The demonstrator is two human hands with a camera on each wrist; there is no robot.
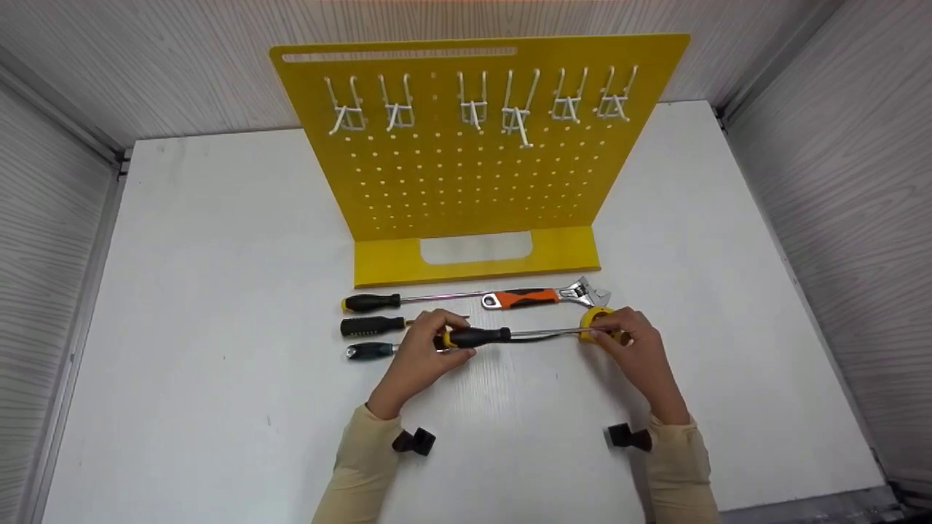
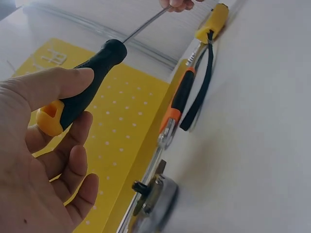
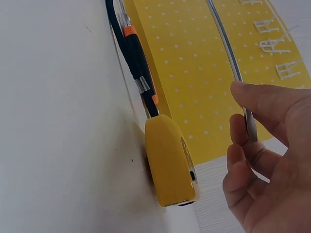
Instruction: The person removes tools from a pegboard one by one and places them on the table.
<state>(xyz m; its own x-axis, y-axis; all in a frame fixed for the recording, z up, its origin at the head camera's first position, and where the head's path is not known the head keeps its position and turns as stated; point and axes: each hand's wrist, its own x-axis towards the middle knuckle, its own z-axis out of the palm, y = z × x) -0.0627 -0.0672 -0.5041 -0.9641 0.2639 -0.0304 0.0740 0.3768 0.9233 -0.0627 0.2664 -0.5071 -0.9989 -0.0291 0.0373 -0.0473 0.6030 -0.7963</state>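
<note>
A flat-tipped screwdriver (image 1: 477, 336) with a black and yellow handle is held level above the table between both hands. My left hand (image 1: 426, 353) pinches its handle between thumb and fingers; in the left wrist view the other fingers curl loosely below. Near the tip, the thumb and fingers of my right hand (image 3: 272, 141) pinch the metal shaft (image 3: 228, 43). Below the right hand, a yellow tape measure (image 3: 167, 160) lies on the table with its black strap (image 2: 199, 92) stretched out. In the head view, the right hand partly covers the tape measure.
A yellow pegboard (image 1: 473, 182) with several white hooks (image 1: 517, 116) stands behind. Before its base lie an orange-handled adjustable wrench (image 1: 528, 298), another screwdriver (image 1: 373, 302), a black-handled tool (image 1: 373, 326) and a ratchet (image 1: 370, 351), partly hidden by the left hand.
</note>
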